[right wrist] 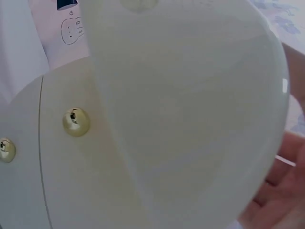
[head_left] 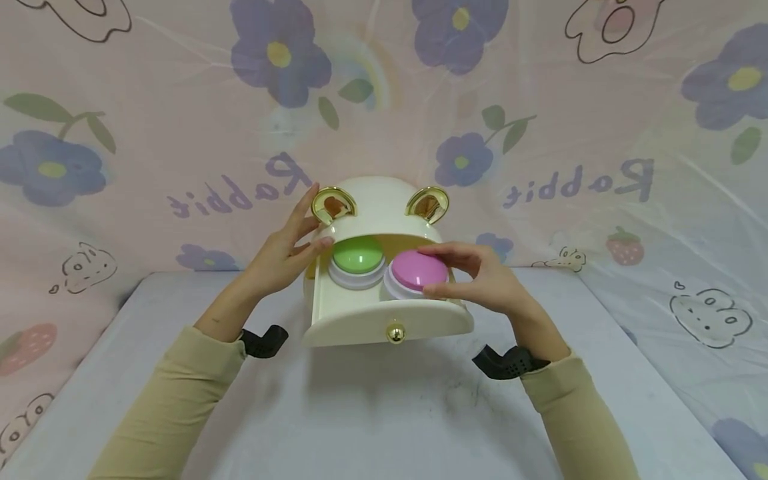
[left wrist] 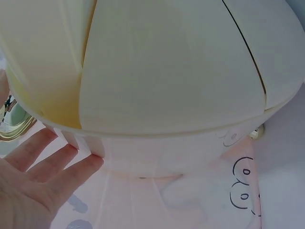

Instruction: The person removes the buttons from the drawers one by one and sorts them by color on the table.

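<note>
A cream storage box (head_left: 381, 200) with two gold ears stands on the table, its top drawer (head_left: 354, 327) pulled out towards me. Inside that drawer sits a green dome push button (head_left: 357, 255) on a white base. To its right, my right hand (head_left: 493, 283) grips a pink dome push button (head_left: 420, 269), thumb at the near side and fingers at the far side. My left hand (head_left: 281, 259) rests against the box's left side and ear, fingers extended; the left wrist view shows fingertips (left wrist: 95, 162) touching the wall. In the right wrist view the drawer front hides the buttons.
Lower drawers with gold knobs (right wrist: 76, 122) show below the pulled-out one. A white table (head_left: 384, 427) bears the box. Behind hangs a printed cloth (head_left: 384, 133) with flowers and rabbits. Black wrist mounts (head_left: 264, 341) sit at both cuffs.
</note>
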`<state>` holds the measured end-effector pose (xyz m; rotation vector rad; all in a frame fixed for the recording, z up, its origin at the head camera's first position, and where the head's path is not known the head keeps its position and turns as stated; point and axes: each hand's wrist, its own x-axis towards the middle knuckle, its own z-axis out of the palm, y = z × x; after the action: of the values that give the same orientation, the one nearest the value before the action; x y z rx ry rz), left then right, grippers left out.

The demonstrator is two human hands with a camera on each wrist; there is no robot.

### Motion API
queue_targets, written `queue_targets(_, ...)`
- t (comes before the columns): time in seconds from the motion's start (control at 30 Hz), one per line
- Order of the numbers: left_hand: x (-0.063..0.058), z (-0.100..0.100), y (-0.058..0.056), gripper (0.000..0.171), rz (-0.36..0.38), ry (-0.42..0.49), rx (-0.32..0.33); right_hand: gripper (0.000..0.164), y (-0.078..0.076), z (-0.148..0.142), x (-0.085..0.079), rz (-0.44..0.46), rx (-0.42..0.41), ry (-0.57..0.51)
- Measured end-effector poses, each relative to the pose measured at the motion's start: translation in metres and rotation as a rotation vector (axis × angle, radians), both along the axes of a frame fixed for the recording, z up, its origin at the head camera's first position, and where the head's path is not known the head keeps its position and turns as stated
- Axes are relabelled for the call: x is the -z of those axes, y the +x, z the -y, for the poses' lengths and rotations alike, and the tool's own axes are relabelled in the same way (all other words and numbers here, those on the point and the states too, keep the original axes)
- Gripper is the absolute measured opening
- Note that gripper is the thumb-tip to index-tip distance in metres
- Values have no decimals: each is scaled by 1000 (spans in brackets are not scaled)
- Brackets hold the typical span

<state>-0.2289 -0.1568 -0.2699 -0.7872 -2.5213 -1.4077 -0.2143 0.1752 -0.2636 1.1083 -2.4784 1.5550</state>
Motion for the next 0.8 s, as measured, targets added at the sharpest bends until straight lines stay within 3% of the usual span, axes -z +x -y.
queue_targets(0.2,-1,-1,-1,79,6,3,7,39,2,-8,10,4,2,-242)
queue_targets(0.5,-2,-2,2,78,15,0,-1,40,8,-15,24,-51,10,-470)
queue_targets(0.8,-3,-1,2,79,24,-13,-7,38,5,-29,36,-48,78,-543)
